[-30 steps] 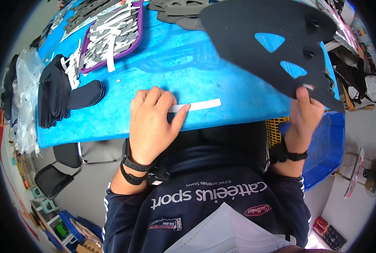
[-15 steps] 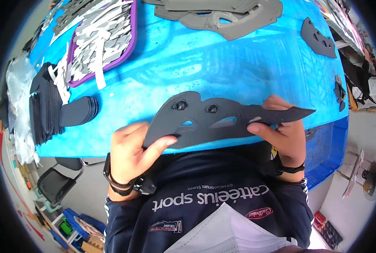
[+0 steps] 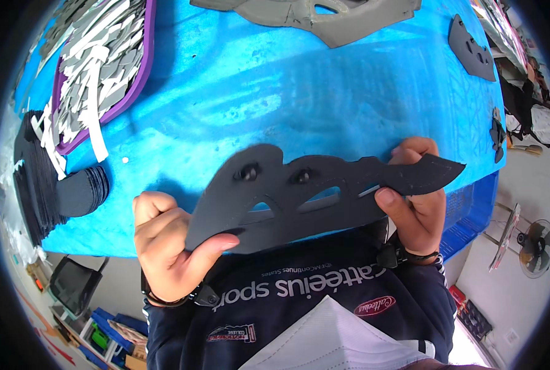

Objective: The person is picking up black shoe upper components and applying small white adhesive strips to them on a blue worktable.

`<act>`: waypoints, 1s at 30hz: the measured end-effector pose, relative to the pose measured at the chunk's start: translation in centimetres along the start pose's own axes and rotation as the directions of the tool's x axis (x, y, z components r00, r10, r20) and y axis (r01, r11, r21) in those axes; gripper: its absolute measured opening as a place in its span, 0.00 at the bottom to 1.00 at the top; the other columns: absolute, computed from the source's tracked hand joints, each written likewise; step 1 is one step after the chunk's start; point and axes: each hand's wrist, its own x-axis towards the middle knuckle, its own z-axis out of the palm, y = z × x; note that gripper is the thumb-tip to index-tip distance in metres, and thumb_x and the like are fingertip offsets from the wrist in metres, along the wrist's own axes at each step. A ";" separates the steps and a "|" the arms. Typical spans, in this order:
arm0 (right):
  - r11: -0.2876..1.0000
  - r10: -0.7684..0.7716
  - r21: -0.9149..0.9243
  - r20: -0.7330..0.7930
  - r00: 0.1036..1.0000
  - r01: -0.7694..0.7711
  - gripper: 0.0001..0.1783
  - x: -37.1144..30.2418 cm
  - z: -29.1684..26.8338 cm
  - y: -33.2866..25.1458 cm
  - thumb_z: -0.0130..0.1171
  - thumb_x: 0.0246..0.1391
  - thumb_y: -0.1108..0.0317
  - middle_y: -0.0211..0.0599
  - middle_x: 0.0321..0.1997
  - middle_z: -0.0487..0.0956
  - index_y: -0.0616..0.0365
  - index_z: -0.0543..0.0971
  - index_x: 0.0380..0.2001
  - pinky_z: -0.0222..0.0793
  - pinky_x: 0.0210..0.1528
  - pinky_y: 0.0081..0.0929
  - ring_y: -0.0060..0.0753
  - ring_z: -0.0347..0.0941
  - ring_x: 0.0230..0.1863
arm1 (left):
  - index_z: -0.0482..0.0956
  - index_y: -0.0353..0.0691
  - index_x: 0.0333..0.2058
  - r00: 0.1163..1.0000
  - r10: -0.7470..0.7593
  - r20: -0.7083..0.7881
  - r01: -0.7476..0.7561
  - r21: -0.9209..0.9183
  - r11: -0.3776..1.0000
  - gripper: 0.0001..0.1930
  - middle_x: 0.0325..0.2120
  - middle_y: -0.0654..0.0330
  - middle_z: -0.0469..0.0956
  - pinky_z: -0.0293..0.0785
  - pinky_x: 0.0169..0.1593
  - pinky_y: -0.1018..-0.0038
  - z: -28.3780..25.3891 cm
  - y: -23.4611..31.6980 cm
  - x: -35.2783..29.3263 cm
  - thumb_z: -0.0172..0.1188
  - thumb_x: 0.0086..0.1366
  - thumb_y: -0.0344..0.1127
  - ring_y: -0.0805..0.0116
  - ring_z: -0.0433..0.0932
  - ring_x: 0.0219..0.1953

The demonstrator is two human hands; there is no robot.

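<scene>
A black, flat foam-like piece (image 3: pixel 287 219) with a wavy upper edge spans both hands above the table's near edge. It has several cut-out openings and two dark, round raised spots. My left hand (image 3: pixel 167 246) grips its broad left end, thumb on the facing side and curled fingers partly behind. Toward the narrow, pointed end, my right hand (image 3: pixel 420 209) pinches the piece, thumb in front by the small opening and fingers partly hidden behind.
On the blue table (image 3: pixel 225 105), a purple tray (image 3: pixel 148 58) holds white and grey strips. Stacked black pieces (image 3: pixel 37 185) lie left, grey shaped pieces (image 3: pixel 336 31) at the far side, and one black piece (image 3: pixel 470 52) far right. A blue crate (image 3: pixel 469 209) stands at the lower right.
The black piece has tilted, its left end now lower and farther left. My left hand moved left and down with it. The table's contents shifted in view as the camera moved.
</scene>
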 end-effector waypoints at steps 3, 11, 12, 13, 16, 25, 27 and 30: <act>0.975 -0.084 -0.207 0.010 0.996 0.085 0.09 0.6 0.0 -0.5 0.62 0.42 0.67 0.36 0.29 0.70 0.60 0.77 0.27 0.61 0.43 0.36 0.42 0.63 0.38 | 0.74 0.36 0.17 0.997 -0.052 -0.059 0.047 -0.077 0.996 0.15 0.13 0.62 0.68 0.55 0.32 0.70 0.1 0.0 -0.2 0.69 0.43 0.40 0.64 0.59 0.24; 0.970 -0.028 -0.238 0.092 0.995 0.050 0.09 0.4 -0.1 -0.7 0.61 0.42 0.67 0.39 0.31 0.73 0.60 0.77 0.27 0.59 0.47 0.41 0.48 0.64 0.43 | 0.70 0.35 0.16 1.000 -0.018 -0.002 0.018 0.007 1.000 0.13 0.13 0.61 0.66 0.55 0.40 0.64 0.1 0.1 0.1 0.64 0.44 0.36 0.63 0.60 0.24; 0.970 -0.025 -0.240 0.093 0.995 0.047 0.09 0.4 -0.1 -0.6 0.61 0.42 0.67 0.39 0.31 0.73 0.60 0.77 0.27 0.59 0.47 0.41 0.48 0.64 0.43 | 0.70 0.35 0.16 1.000 -0.018 -0.001 0.018 0.005 1.000 0.13 0.13 0.61 0.66 0.55 0.40 0.64 0.0 0.1 0.1 0.64 0.44 0.36 0.63 0.60 0.24; 0.970 -0.027 -0.238 0.089 0.996 0.048 0.09 0.4 -0.1 -0.6 0.62 0.42 0.67 0.40 0.31 0.73 0.60 0.77 0.27 0.59 0.47 0.41 0.48 0.64 0.43 | 0.71 0.36 0.15 0.999 -0.024 0.022 0.023 0.022 0.999 0.12 0.12 0.61 0.65 0.55 0.42 0.62 -0.1 0.2 0.2 0.64 0.44 0.35 0.64 0.60 0.23; 0.970 -0.035 -0.237 0.087 0.996 0.054 0.09 0.3 -0.1 -0.5 0.62 0.41 0.67 0.40 0.32 0.73 0.61 0.77 0.27 0.60 0.47 0.42 0.48 0.64 0.43 | 0.71 0.36 0.14 0.998 -0.040 0.042 0.038 0.053 0.998 0.11 0.12 0.62 0.65 0.56 0.45 0.61 -0.1 0.4 0.3 0.64 0.42 0.33 0.64 0.60 0.23; 0.964 -0.037 -0.260 0.078 0.996 0.056 0.10 0.3 0.1 -0.5 0.63 0.41 0.68 0.41 0.32 0.73 0.62 0.77 0.27 0.60 0.49 0.45 0.48 0.65 0.44 | 0.72 0.36 0.14 0.997 -0.047 0.058 0.042 0.086 0.995 0.08 0.12 0.62 0.66 0.56 0.49 0.60 0.0 0.4 0.6 0.63 0.40 0.30 0.64 0.62 0.23; 0.967 -0.045 -0.246 0.069 0.997 0.061 0.10 0.3 0.2 -0.6 0.63 0.41 0.68 0.41 0.32 0.73 0.62 0.77 0.27 0.60 0.50 0.45 0.48 0.65 0.44 | 0.72 0.35 0.14 0.997 -0.054 0.059 0.049 0.091 0.995 0.08 0.12 0.62 0.66 0.56 0.49 0.60 -0.1 0.5 0.5 0.63 0.40 0.30 0.64 0.62 0.23; 0.972 -0.026 -0.233 0.048 0.999 0.036 0.10 0.3 0.4 -0.8 0.63 0.41 0.68 0.41 0.32 0.73 0.62 0.77 0.27 0.60 0.50 0.46 0.48 0.65 0.44 | 0.71 0.35 0.14 0.998 -0.049 0.048 0.045 0.095 0.994 0.09 0.12 0.61 0.66 0.56 0.48 0.60 -0.1 0.4 0.5 0.63 0.41 0.29 0.64 0.62 0.23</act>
